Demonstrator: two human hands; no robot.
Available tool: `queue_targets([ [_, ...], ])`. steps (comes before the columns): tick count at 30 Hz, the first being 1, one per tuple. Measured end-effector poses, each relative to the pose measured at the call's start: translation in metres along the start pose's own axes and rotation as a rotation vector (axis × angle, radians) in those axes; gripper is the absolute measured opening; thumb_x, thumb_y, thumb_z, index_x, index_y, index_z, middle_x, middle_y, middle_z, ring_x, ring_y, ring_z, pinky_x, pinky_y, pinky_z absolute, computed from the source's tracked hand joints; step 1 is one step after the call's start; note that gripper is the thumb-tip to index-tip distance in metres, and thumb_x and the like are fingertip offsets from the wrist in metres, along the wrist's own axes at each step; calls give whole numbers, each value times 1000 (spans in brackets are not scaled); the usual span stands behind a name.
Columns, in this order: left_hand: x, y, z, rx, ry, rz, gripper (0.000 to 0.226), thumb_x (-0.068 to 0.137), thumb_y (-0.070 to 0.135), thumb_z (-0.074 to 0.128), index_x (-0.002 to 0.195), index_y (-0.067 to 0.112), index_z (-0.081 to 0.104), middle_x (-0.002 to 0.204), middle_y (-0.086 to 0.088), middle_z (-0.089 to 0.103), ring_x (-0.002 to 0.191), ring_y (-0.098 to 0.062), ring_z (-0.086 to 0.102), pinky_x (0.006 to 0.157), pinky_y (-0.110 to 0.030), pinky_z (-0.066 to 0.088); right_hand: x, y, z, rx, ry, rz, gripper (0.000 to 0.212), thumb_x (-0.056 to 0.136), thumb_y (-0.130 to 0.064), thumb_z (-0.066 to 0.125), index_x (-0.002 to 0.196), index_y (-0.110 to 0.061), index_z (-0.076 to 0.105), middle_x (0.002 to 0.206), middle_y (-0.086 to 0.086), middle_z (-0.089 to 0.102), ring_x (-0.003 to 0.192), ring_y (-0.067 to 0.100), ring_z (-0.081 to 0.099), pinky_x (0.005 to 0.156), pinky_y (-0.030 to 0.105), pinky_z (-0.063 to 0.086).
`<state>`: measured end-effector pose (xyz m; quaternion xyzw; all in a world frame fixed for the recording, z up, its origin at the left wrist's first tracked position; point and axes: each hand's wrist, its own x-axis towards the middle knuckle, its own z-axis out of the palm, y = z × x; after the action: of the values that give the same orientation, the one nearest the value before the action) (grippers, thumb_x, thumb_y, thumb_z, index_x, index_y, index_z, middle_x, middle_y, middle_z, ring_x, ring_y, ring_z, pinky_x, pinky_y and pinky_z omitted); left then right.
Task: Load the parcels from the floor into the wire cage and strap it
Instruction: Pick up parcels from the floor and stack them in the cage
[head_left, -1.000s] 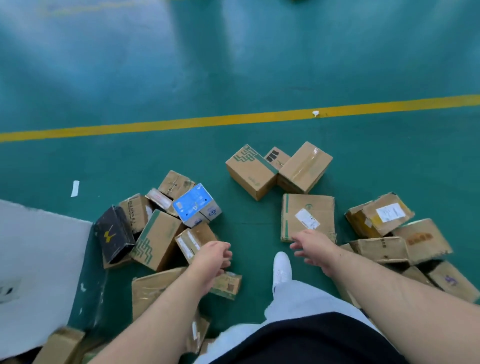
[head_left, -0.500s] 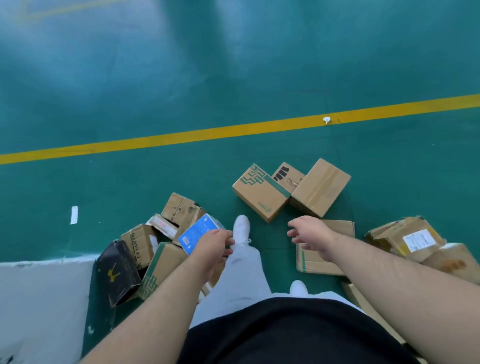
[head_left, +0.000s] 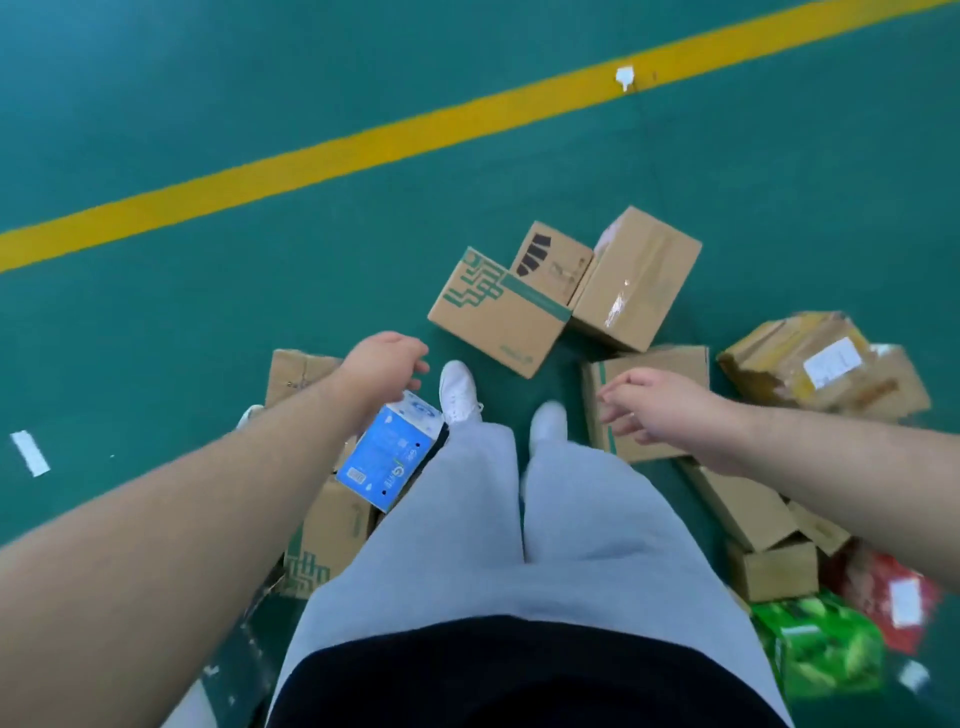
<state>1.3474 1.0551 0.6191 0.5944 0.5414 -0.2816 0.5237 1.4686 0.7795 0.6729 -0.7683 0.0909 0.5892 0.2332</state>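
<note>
- My left hand (head_left: 382, 366): the fingers curl downward over the upper end of the small blue-and-white printed carton (head_left: 387, 457), which hangs tilted just below the wrist. The contact is hidden under the palm, so I judge rather than see a grip.
- Change: half a second ago this carton lay on the pile of brown boxes under the same hand. It now sits clear of the pile, against my grey trouser leg. I have also stepped forward, so my white shoes (head_left: 458, 389) stand between the hands.
- Meaning: one parcel appears picked and ready to carry. The wire cage is not in view, most parcels are on the green floor (head_left: 208, 338), and strapping is far off.
- Left arm pose: forearm stretched forward and down, back of the hand uppermost.
- My right hand (head_left: 657, 408): fingers loosely spread, holding nothing, above the flat brown cardboard box with a green edge strip (head_left: 670, 374).
- Beyond both hands: a brown cardboard box with a green key pattern (head_left: 498, 312), touching two others.
</note>
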Motion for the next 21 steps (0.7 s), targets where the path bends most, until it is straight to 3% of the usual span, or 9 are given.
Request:
queue_targets([
  [6,130,13,24,167,-47,-86,23,102,26,51,118,14,60,118,-6,70,105,-27,66,77,-32,48,154,2,47,111,-16,90,26,103,-29,46,117,-14,62,115,5,69,99,19,67,85,34,52],
  [10,231,1,54,370,29,-69,20,100,26,51,116,18,61,97,1,61,97,-24,57,83,-32,44,269,21,71,65,19,175,32,99,-20,46,122,-3,61,126,21,66,111,38,65,93,45,52],
  [14,333,-23,92,423,80,-92,41,99,27,56,139,18,51,115,-2,57,101,-23,54,84,-28,40,378,42,87,29,18,178,35,100,-17,46,120,6,62,127,29,63,111,46,61,94,47,51],
  [17,407,-48,111,459,97,-127,63,98,22,58,156,16,33,142,-10,51,125,-31,55,104,-38,47,447,76,97,62,11,255,38,100,-17,46,124,8,60,127,30,62,92,32,51,97,48,51],
  [19,443,-57,120,421,107,-156,65,97,17,53,158,19,29,145,-6,49,126,-30,54,108,-44,48,476,98,100,161,-20,351,38,101,-16,45,132,3,56,122,25,61,97,26,49,104,46,49],
  [21,468,-63,132,344,77,-185,57,98,12,49,153,21,36,138,0,50,120,-25,52,104,-44,49,498,116,103,317,-38,421,36,99,-14,50,134,-6,54,126,12,58,110,24,54,100,40,53],
])
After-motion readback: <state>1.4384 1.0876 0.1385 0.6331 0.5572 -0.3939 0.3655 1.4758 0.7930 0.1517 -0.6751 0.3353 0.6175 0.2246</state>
